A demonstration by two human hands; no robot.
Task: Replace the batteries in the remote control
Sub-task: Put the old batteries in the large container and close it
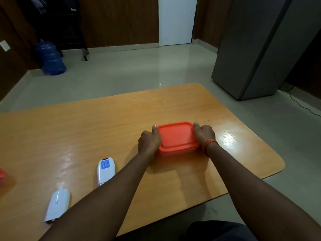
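Observation:
An orange lidded plastic box (177, 137) sits on the wooden table (86, 129), right of centre. My left hand (149, 140) grips its left side and my right hand (204, 134) grips its right side, thumbs resting on the lid's far corners. A white remote control (105, 170) lies face down near my left forearm, with a blue label on its back. A second white remote (58, 205) lies face down further left, near the table's front edge. The box's contents are hidden by the lid.
A small orange object (2, 174) peeks in at the table's left edge. Beyond the table stand a blue water jug (50, 58) on the floor and a grey cabinet (257, 49) at right. The table's right edge is close to the box.

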